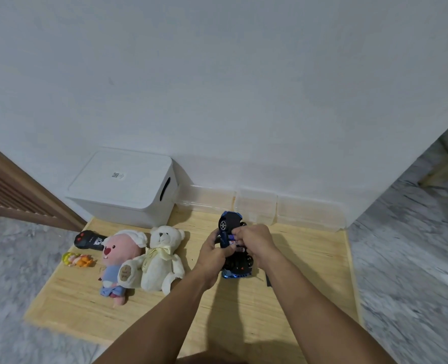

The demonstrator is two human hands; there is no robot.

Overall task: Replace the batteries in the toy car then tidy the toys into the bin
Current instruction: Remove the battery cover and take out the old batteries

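Observation:
A blue and black toy car point(230, 222) is held tilted on its side above the wooden mat, underside facing right. My left hand point(213, 252) grips the car's body from the left. My right hand point(255, 241) has its fingers curled at the open battery bay, pinching a battery point(232, 239) with a purple and white label. A white lidded bin point(123, 187) stands shut at the back left against the wall. A white teddy bear point(162, 258) and a pink plush point(120, 261) lie left of the car.
A black remote control point(88, 240) and a small yellow-orange figure point(78, 260) lie at the mat's left edge. Clear plastic boxes point(257, 206) line the wall behind the car. A small dark piece point(268, 281) lies on the mat point(296, 298) under my right forearm. Grey carpet surrounds the mat.

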